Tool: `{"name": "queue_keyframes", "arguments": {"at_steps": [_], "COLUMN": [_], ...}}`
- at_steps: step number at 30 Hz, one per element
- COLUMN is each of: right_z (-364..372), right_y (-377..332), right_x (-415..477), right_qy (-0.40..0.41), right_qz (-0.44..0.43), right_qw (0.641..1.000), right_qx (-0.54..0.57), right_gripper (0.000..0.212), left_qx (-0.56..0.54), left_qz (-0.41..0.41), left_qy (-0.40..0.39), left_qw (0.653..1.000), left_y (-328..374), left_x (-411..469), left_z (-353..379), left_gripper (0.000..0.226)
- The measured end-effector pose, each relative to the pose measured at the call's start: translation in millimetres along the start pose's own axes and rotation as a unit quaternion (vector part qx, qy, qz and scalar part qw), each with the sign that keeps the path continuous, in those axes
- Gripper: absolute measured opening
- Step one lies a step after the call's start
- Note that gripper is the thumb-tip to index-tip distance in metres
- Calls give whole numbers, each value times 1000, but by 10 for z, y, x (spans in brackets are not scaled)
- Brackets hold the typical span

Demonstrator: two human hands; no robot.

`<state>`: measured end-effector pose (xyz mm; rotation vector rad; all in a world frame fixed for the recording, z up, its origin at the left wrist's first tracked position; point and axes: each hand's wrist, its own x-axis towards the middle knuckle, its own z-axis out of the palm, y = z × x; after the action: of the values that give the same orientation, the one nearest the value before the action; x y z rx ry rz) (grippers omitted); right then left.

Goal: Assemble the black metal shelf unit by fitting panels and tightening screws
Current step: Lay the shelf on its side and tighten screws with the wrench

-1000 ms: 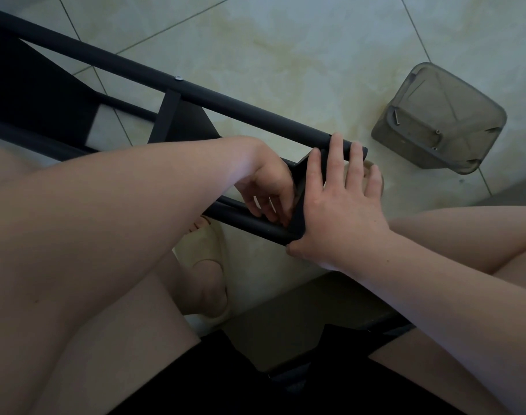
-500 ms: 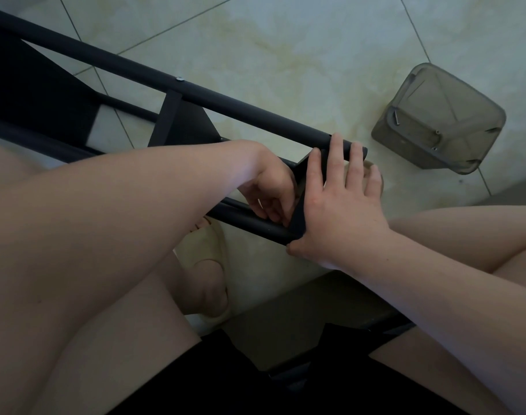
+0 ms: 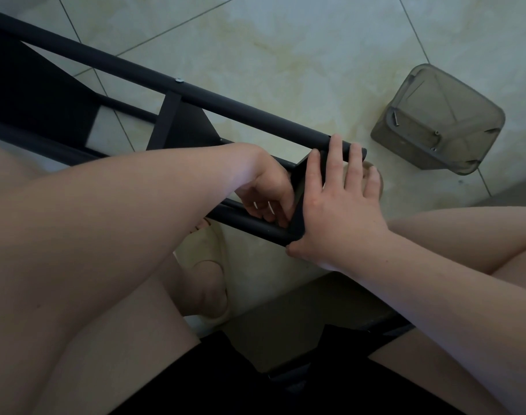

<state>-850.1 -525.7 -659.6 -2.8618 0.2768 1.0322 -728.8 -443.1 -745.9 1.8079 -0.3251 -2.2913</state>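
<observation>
shelf frame (image 3: 255, 118) lies on floor (image 3: 285, 40) under my fingers. middle panel (image 3: 190, 127) beyond left hand (image 3: 267, 193) looks screwed in. right hand (image 3: 342, 211) flat, pressing end panel (image 3: 299, 187) onto rails; left hand curled at the joint, can't tell what it holds. end screws likely remain.

Floor (image 3: 285, 40): pale glossy tiles, thin dark grout lines, yellowish blotches. Right side, smoky translucent plastic tub (image 3: 438, 121) standing on the tiles, rounded corners, well apart from everything else. Centre-low, cream slipper (image 3: 208, 265) worn on a foot, toes pointing up-frame. A pale curved rim (image 3: 381, 187) further right, possibly a second slipper; mostly hidden. Bottom edge: black garment (image 3: 226, 384) across the lap.
</observation>
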Motion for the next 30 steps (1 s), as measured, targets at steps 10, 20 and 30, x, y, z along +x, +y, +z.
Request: {"name": "queue_keyframes", "arguments": {"at_steps": [10,20,30], "right_z": [-9,2,5], "right_y": [-2,1,-2], "right_x": [0,8,9], "right_qy": [-4,-4,-4], "right_qz": [1,2,1], "right_qw": [1000,1000,1000], "right_qx": [3,5,9], "right_gripper": [138,140,140], "left_qx": [-12,-12,3], "left_qz": [29,28,9], "left_qy": [-6,-5,-7], "left_qw": [999,1000,1000], "left_y": [29,26,3], "left_x": [10,1,36], "left_z": [-2,-25,-18], "left_gripper": [20,39,9]}}
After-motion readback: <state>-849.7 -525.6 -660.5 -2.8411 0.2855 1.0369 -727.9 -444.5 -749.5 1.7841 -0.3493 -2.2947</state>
